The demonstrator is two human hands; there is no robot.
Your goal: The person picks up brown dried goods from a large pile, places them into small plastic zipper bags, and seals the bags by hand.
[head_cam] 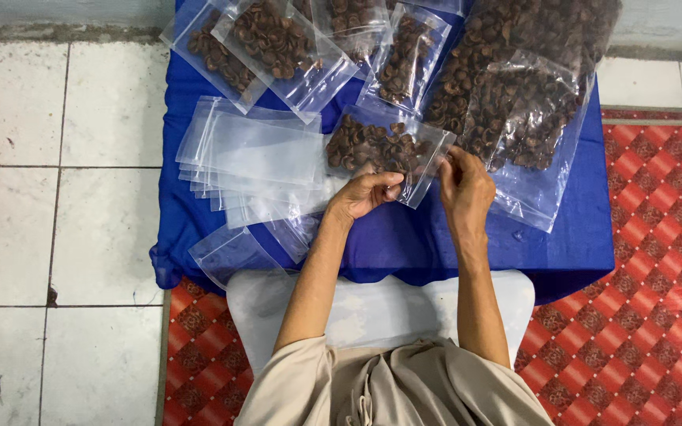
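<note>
A blue cloth [388, 237] covers a low tabletop set on white floor tiles [49, 181], with a red patterned mat [649, 260] to its right. The filled bags [278, 39] and the big sack [530, 87] at the cloth's far edge are cut off by the frame, and what the brown pieces are is hard to tell. Both forearms reach over the cloth's near edge, left hand [366, 193] and right hand [464, 183] each pinching the mouth of a small filled bag [384, 150] at the cloth's middle, right of the empty bags [258, 162].

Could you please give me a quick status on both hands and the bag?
Left hand and right hand both pinch the filled small bag at its open edge. Empty bags lie left. Nothing in the way.
</note>
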